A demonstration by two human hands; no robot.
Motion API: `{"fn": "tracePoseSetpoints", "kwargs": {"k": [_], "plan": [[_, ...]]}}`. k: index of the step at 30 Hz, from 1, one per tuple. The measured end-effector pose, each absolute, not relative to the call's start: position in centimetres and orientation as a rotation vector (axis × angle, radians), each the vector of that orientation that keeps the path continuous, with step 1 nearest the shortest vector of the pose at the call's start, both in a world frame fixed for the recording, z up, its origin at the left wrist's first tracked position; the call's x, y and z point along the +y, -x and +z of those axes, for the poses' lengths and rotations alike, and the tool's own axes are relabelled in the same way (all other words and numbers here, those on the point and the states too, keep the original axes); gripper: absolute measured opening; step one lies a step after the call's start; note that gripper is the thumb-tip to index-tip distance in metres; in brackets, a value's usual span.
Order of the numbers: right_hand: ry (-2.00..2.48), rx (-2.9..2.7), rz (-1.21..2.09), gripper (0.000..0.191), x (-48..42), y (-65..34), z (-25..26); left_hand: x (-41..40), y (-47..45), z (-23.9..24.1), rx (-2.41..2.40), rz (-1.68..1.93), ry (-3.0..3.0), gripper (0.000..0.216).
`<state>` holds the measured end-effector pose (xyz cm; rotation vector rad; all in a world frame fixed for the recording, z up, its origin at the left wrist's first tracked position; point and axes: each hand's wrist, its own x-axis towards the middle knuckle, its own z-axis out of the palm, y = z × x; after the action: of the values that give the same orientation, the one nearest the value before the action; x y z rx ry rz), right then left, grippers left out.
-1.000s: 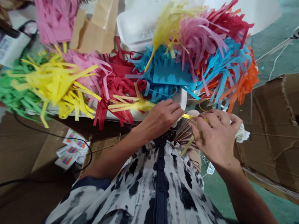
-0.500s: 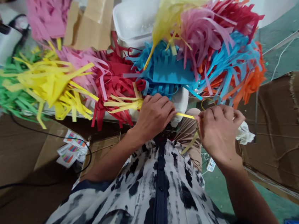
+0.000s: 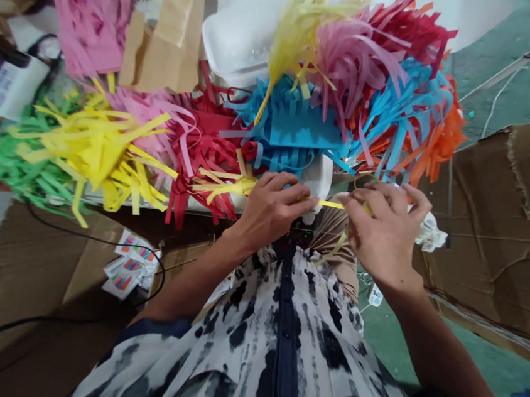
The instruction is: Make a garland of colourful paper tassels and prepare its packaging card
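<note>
My left hand (image 3: 270,212) is closed round a bunch of yellow paper strips (image 3: 221,184) whose loose ends fan out to the left. My right hand (image 3: 384,233) is closed too, pinching a thin yellow band (image 3: 333,204) that runs taut between the two hands, with a loose tail (image 3: 335,247) hanging below it. Both hands are just above my lap, in front of a low white table edge (image 3: 321,176).
Heaps of cut paper fringe cover the table: green (image 3: 8,165), yellow (image 3: 95,143), pink (image 3: 94,22), red (image 3: 209,142), blue (image 3: 296,126) and orange (image 3: 441,141). A white foam tray (image 3: 239,38) lies behind. Torn cardboard (image 3: 503,230) stands at the right; printed cards (image 3: 128,266) and a black cable (image 3: 44,320) lie on cardboard at the left.
My hands stayed together at the yellow bunch. The right hand shifted slightly, its fingers working along the thin yellow band; the view wobbled a little.
</note>
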<state>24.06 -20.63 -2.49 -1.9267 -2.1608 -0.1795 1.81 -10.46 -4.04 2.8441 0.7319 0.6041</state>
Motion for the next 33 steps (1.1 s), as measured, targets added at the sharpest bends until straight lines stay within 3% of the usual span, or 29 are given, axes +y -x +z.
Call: {"fn": "tracePoseSetpoints", "kwargs": {"k": [9, 17, 23, 27, 33], "plan": [[1.657, -2.189, -0.335, 0.012, -22.7, -22.1, -2.6, -15.5, -1.6, -3.6, 0.734, 0.782, -2.900, 0.019], [1.500, -2.109, -0.505, 0.021, -24.5, -21.2, -3.3, -18.0, -1.1, -4.5, 0.800, 1.053, -2.755, 0.017], [1.367, -2.091, -0.623, 0.028, -24.2, -21.5, -0.5, -18.4, -1.2, -0.7, 0.929, 0.955, -1.800, 0.013], [1.279, -2.076, -0.698, 0.035, -24.0, -21.8, 1.5, -17.6, -0.7, 0.9, 0.810, 0.686, -1.060, 0.023], [1.285, -1.976, -0.515, 0.031, -23.0, -20.3, 3.5, -17.1, -0.1, 2.0, 0.663, 0.490, -0.728, 0.035]]}}
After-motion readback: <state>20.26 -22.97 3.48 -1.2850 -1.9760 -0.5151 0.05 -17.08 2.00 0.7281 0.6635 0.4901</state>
